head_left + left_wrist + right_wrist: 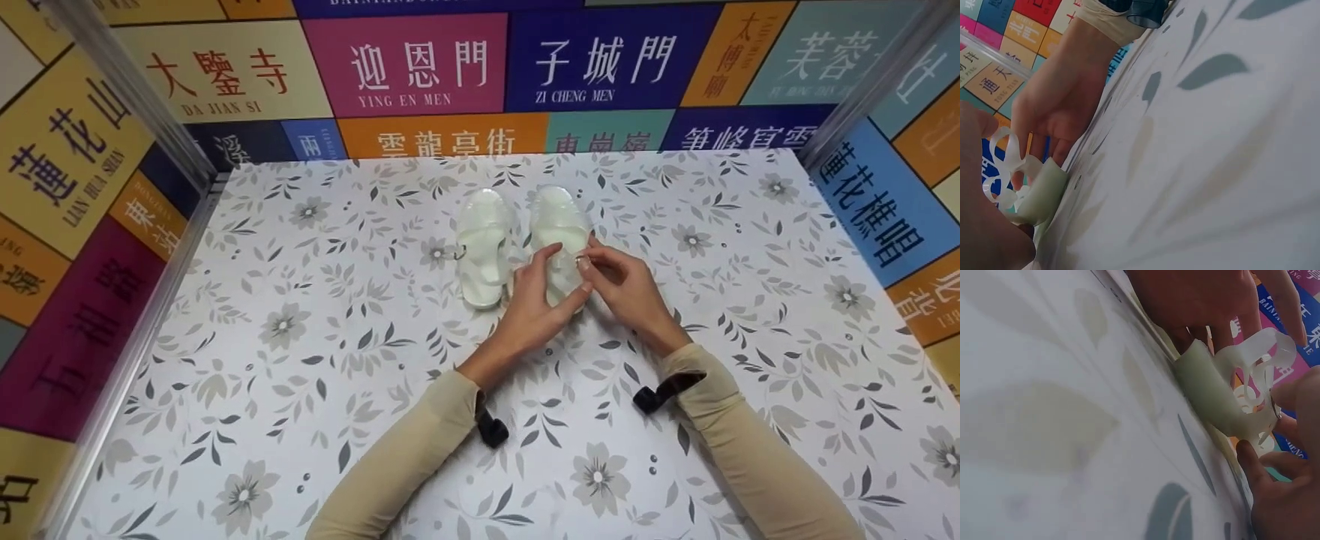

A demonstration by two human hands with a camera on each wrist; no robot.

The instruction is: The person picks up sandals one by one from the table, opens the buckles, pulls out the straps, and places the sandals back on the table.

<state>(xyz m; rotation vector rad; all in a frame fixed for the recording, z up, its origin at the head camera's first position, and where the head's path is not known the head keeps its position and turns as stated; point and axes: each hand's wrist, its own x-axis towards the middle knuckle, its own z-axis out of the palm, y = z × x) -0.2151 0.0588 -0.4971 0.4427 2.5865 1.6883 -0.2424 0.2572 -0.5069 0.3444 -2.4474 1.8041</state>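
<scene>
Both hands on one sandal [559, 214]: pale green-white, glossy, on the table [300, 397], toe pointing away from the person.

Right hand [630, 292]: thumb and finger pinching at a small metal buckle [580, 259] on the sandal's right side. From where I stand, can't tell if it's the buckle itself or the strap end. Another right fingertip is low down at the heel [1207, 391].

Left hand [536, 304]: opposite side, near the heel end. Thumb and index spread apart, thumb tip right by the right hand's fingers. Other fingers along the sandal's left side, partly hidden; can't tell whether they grip or just rest there. Translucent strap loops [1241, 349] stand up between the two hands.

Second sandal [486, 214]: matching, just left of the first, narrow gap between, toe the same way. Left hand is close to its inner edge; touching or not, can't say. Its second buckle [460, 253] sticks out at the left.

Table cover: white, grey leaves and flowers. Beige sleeves [409, 454], a black mount [491, 429] at each cuff. Wall [405, 37] around: coloured panels, Chinese characters; I can read YING EN MEN and ZI CHENG MEN.
</scene>
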